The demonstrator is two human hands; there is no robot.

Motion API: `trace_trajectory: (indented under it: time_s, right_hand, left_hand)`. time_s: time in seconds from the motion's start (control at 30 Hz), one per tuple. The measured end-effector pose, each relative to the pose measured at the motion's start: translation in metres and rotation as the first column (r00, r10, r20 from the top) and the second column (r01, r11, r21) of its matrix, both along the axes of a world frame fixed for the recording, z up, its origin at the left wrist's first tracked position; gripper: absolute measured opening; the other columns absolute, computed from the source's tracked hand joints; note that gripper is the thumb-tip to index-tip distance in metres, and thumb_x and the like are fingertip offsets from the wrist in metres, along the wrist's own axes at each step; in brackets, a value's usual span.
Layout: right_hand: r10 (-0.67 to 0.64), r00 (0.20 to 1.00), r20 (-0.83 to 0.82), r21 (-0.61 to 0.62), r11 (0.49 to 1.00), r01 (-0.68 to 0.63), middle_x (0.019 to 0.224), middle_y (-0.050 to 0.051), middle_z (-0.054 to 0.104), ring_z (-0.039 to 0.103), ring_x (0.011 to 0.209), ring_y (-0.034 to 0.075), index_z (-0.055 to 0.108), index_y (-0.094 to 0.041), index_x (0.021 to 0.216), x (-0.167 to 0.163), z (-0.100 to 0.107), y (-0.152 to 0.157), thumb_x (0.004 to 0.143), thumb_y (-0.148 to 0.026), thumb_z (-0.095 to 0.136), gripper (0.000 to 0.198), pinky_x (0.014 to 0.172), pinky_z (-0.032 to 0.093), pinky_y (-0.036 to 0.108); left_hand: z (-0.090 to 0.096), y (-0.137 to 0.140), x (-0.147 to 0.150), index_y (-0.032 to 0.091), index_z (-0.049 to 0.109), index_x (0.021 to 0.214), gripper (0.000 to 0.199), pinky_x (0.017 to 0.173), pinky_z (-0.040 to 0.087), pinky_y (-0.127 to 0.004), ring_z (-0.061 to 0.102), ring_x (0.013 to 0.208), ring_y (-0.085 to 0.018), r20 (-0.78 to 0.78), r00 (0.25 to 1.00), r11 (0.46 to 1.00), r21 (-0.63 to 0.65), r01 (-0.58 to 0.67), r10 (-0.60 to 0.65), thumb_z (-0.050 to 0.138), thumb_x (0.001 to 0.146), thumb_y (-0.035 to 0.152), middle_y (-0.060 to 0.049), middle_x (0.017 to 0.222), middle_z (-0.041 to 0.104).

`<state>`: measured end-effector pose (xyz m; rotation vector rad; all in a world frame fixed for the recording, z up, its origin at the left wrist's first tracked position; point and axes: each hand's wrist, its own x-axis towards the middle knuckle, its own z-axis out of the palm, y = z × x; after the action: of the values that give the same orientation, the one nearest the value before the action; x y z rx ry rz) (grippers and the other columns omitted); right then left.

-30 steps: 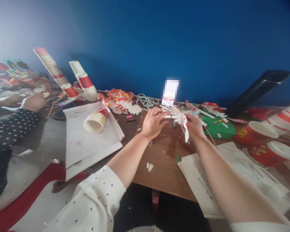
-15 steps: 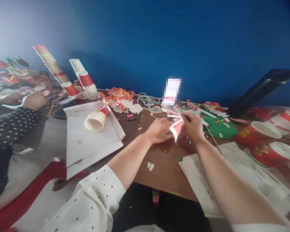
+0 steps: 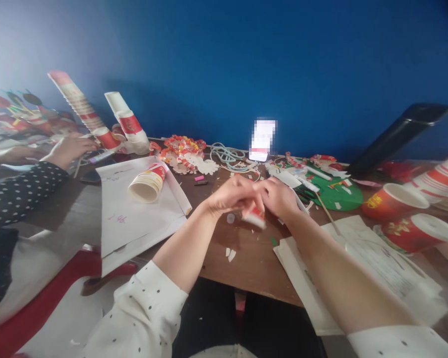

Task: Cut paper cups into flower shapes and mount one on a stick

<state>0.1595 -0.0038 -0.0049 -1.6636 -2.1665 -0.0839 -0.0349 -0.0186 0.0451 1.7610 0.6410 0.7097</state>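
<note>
Brown table (image 3: 239, 268) across mid-frame, blue wall (image 3: 194, 79) behind, white paper scraps (image 3: 230, 255) at lower center. Versus half a second ago: hands have closed up at center and the red-and-white paper piece (image 3: 254, 216) sits further left, now below the left hand's fingers. Co-worker's hand (image 3: 70, 148), left of frame, has reached toward the tall cup stack (image 3: 84, 109). Left hand (image 3: 231, 195): fingers curled in, gripping the piece. Right hand (image 3: 280, 196): fingers bent, right up against the left; can't tell what it has hold of. Piece is blurred, upper part hidden by left fingers. Around: cup-shaped nest (image 3: 147, 184) on its side on white sheet (image 3: 134, 233), center left; lit phone (image 3: 262, 141) behind the hands; green sheet (image 3: 343, 196) center right; papers (image 3: 381, 263) partly under right forearm, lower right.
</note>
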Motion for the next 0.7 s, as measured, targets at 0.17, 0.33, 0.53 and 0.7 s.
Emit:
trace_trajectory:
  time_s: [0.17, 0.33, 0.53, 0.7]
  right_hand:
    - [0.061, 0.983, 0.176, -0.002, 0.998, -0.061, 0.099, 0.006, 0.065, 0.058, 0.09, 0.02, 0.069, -0.024, 0.095, -0.008, -0.003, -0.002, 0.09, -0.03, 0.045, 0.025, 0.069, 0.038, 0.028]
    - [0.025, 0.992, 0.127, -0.005, 1.0, -0.025, 0.099, 0.004, 0.069, 0.061, 0.085, 0.021, 0.068, -0.025, 0.099, -0.007, -0.001, -0.004, 0.092, -0.031, 0.042, 0.027, 0.067, 0.038, 0.029]
    - [-0.166, 0.959, -0.229, 0.091, 0.977, 0.191, 0.101, 0.005, 0.07, 0.062, 0.086, 0.022, 0.068, -0.024, 0.104, 0.02, 0.013, -0.007, 0.089, -0.036, 0.046, 0.03, 0.07, 0.041, 0.03]
    - [-0.101, 0.978, -0.181, 0.015, 0.994, 0.105, 0.092, 0.003, 0.069, 0.061, 0.08, 0.019, 0.071, -0.025, 0.09, 0.024, 0.014, -0.01, 0.084, -0.045, 0.054, 0.027, 0.063, 0.039, 0.028]
  left_hand:
    - [-0.016, 0.025, 0.001, 0.02, 0.07, 0.095, 0.052, 0.051, 0.042, -0.023, 0.055, 0.053, -0.01, 0.097, 0.878, 0.874, 0.096, -0.476, 0.468, 0.037, 0.089, 0.059, -0.004, 0.067, 0.065]
    - [-0.043, 0.032, 0.017, 0.021, 0.071, 0.088, 0.018, 0.078, 0.048, -0.032, 0.062, 0.085, -0.02, -0.307, 0.764, 0.759, 0.555, -0.341, 0.568, 0.059, 0.081, 0.032, -0.006, 0.089, 0.069]
    - [-0.053, 0.034, 0.021, 0.019, 0.07, 0.089, 0.017, 0.093, 0.043, -0.032, 0.059, 0.096, -0.021, -0.352, 0.727, 0.696, 0.679, -0.235, 0.589, 0.06, 0.079, 0.026, -0.006, 0.093, 0.067]
    - [-0.053, 0.034, 0.021, 0.02, 0.071, 0.093, 0.02, 0.09, 0.044, -0.032, 0.059, 0.095, -0.021, -0.394, 0.693, 0.711, 0.66, -0.244, 0.604, 0.059, 0.08, 0.029, -0.006, 0.093, 0.066]
